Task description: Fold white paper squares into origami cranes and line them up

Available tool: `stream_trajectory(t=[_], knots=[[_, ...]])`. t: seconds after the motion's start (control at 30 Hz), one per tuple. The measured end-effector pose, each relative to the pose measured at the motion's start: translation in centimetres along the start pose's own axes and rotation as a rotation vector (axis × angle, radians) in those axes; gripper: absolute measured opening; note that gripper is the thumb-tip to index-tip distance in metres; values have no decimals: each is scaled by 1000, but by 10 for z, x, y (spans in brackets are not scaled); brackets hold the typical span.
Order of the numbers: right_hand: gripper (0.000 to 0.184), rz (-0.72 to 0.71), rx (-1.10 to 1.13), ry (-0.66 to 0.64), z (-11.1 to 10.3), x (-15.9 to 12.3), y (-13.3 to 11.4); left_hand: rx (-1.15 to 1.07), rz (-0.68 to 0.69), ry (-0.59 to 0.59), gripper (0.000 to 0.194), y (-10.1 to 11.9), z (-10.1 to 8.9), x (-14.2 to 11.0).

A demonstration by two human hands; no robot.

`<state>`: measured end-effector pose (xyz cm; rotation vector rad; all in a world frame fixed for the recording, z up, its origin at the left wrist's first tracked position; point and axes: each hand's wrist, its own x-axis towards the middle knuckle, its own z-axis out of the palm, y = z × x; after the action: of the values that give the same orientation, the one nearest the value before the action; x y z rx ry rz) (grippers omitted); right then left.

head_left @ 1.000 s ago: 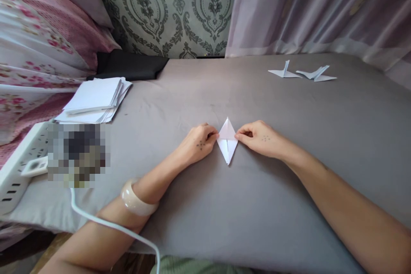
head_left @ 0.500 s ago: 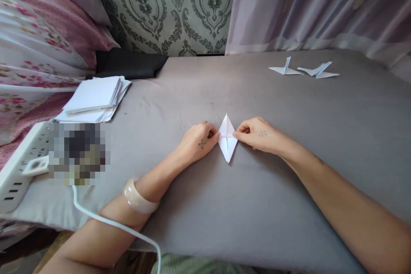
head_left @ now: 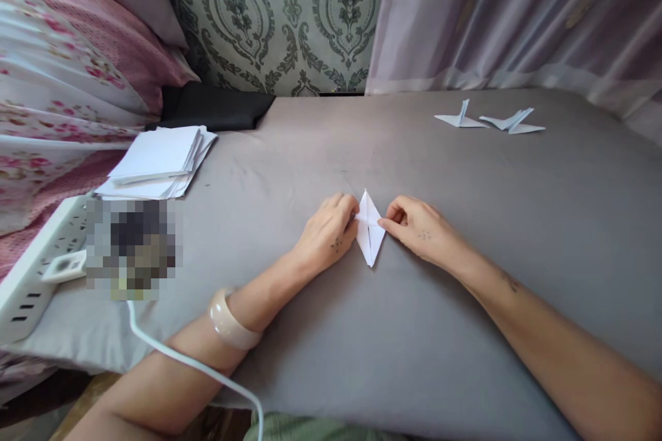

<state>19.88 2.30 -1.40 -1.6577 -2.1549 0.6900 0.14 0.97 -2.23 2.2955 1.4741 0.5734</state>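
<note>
A white folded paper diamond [head_left: 370,229] lies between my hands, its long points facing away from and toward me, with a crease across it and a slit down its near half. My left hand [head_left: 334,226] is closed at its left corner, covering part of that edge. The right corner is pinched between thumb and forefinger of my right hand [head_left: 418,226]. Far off to the right, white folded paper pieces [head_left: 512,121] with raised points rest on the grey cloth.
A stack of white paper [head_left: 155,155] lies at the left before a black flat item [head_left: 217,107]. Nearer is a white power strip [head_left: 49,269] with a plug, beside a blurred patch. A white cable [head_left: 196,362] crosses over my left forearm. Curtains and patterned wall stand behind the grey surface [head_left: 321,337].
The whole view has shifted slightly. My left hand has turned and come further over the paper's left edge, and the diamond is a little tilted. The right hand keeps its pinch.
</note>
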Motion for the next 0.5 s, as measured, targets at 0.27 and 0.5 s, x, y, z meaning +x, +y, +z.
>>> stream_trajectory(t=[0.27, 0.5], knots=[[28, -325, -413, 68, 14, -29, -17, 265, 276, -124, 31, 5, -4, -8], [39, -352, -599, 58, 17, -40, -25, 363, 294, -222, 30, 8, -10, -15]])
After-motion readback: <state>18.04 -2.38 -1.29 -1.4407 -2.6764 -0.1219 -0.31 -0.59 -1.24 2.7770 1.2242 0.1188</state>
